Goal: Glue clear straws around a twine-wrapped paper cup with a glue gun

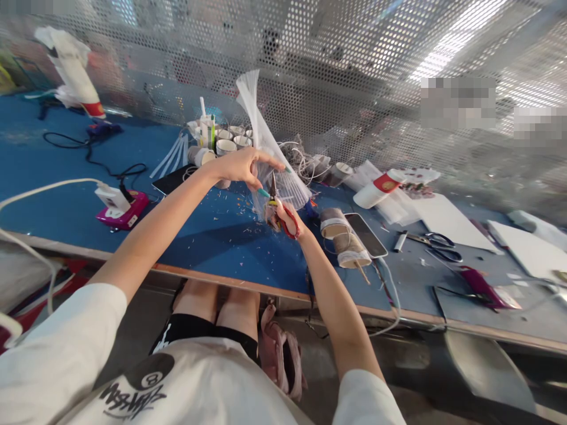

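Observation:
A fanned bundle of clear, thin plastic strips point(254, 109) leans up from the table in front of me. My left hand point(239, 165) reaches across it with thumb and fingers spread apart; whether a fine strand lies against them is too small to tell. Just below, my right hand point(286, 213) is wrapped round pliers point(290, 224) with red handles and a dark pointed nose. Their tip points up between the left thumb and fingers, close to the strips. Small clippings lie scattered on the blue tabletop point(217, 254) about my hands.
Several spools point(225, 146) stand behind my left hand, and wire-wound spools point(349, 248) lie right beside a phone point(367, 235). Further right are scissors point(436, 239), white sheets point(456, 221) and a paper cup point(376, 190). A pink power strip point(126, 215) sits left. Perforated metal mesh point(310, 71) rises behind.

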`<state>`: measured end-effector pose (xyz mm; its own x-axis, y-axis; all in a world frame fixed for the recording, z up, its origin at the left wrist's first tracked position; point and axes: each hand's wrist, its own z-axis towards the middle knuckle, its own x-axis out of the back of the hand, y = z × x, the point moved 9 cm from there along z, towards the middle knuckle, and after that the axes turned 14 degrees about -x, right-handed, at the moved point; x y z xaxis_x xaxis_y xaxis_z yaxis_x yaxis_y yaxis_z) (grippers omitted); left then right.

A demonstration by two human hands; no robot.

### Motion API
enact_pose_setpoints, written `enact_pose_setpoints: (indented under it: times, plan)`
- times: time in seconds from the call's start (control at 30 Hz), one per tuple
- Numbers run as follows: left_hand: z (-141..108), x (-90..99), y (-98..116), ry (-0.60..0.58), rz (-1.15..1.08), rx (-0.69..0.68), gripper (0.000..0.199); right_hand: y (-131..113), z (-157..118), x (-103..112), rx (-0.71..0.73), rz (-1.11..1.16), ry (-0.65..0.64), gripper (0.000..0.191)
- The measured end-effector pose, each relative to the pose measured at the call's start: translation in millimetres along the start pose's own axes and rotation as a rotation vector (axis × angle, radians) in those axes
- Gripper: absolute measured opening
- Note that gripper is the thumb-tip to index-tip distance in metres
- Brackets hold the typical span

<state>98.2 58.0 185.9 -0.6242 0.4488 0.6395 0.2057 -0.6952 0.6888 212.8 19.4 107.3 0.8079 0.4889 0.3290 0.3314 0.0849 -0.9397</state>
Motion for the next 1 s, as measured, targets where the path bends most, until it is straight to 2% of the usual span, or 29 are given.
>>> enact_pose_setpoints:
  times: [0.23, 0.37, 0.53, 0.63, 0.87, 1.0]
  plan:
    - [-0.1, -0.8, 8.4, -0.004, -0.021, -0.049, 0.069, 12.0, 4.5, 5.6, 0.011, -0.002, 0.024, 0.068]
    - [-0.7, -2.9, 11.1, -0.024, -0.027, -0.033, 0.070, 13.3, 4.0, 5.9, 0.017, 0.000, 0.027, 0.069]
    - [-0.8, -3.0, 11.6, -0.024, -0.039, -0.045, 0.069, 16.5, 3.2, 6.7, -0.041, 0.015, 0.056, 0.070]
    - [-1.1, -3.1, 11.6, -0.024, -0.039, -0.050, 0.069, 12.5, 2.7, 6.7, -0.014, 0.015, 0.063, 0.070]
    - [0.0, -6.6, 13.2, -0.034, -0.032, -0.037, 0.070, 3.6, 0.9, -0.3, 0.037, 0.033, -0.024, 0.071]
    - [2.1, -11.0, 14.3, -0.062, -0.025, -0.044, 0.072, 5.4, 1.8, -0.5, 0.040, 0.058, -0.030, 0.069]
